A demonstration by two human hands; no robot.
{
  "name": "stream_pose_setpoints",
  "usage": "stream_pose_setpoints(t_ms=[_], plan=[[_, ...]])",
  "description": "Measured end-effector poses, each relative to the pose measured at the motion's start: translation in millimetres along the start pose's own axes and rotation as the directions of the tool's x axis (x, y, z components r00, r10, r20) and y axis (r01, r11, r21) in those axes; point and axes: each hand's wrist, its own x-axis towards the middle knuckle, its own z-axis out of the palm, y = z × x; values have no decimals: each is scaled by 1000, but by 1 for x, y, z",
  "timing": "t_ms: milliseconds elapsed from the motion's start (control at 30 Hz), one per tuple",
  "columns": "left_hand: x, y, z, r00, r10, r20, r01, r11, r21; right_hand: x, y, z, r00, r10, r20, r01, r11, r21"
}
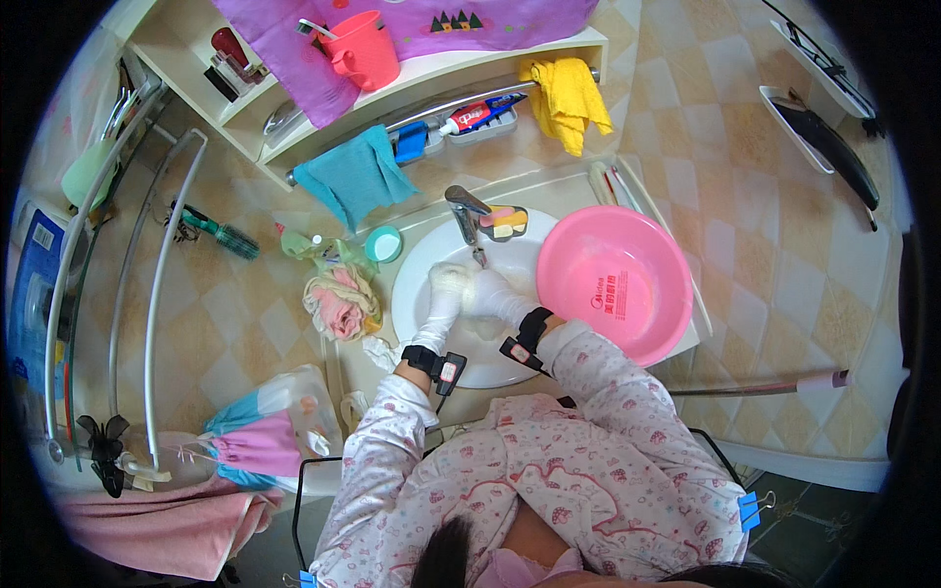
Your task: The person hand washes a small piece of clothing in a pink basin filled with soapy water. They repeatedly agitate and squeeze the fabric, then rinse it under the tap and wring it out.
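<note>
Hovering together under the metal tap, the left hand and right hand are coated in white lather, palms nearly touching inside the round white sink. Just right of them a smooth pink plastic basin sits empty. Left lies a crumpled cloth; beyond, a pink cup.

Foam hides both hands; grip perhaps empty.

White washstand: pink basin, crumpled cloth, round tin.
</note>
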Motion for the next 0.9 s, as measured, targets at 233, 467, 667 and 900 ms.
stream_pose_setpoints(t_ms=[233, 467, 667, 900], plan=[[0, 30, -15, 998, -1, 56, -3, 998, 67, -13, 20, 21, 887, 452, -97, -397, 853, 340], [-15, 90, -47, 903, -295, 312, 429, 635, -643, -13, 13, -10, 994, 96, -50, -45, 786, 616], [-11, 73, -25, 975, -204, 89, 222, 857, -464, -20, 0, -4, 870, 289, -399, -94, 892, 441], [-6, 43, -38, 985, -143, 95, 166, 656, -736, -37, 9, -18, 929, 188, -318, 129, 643, 755]])
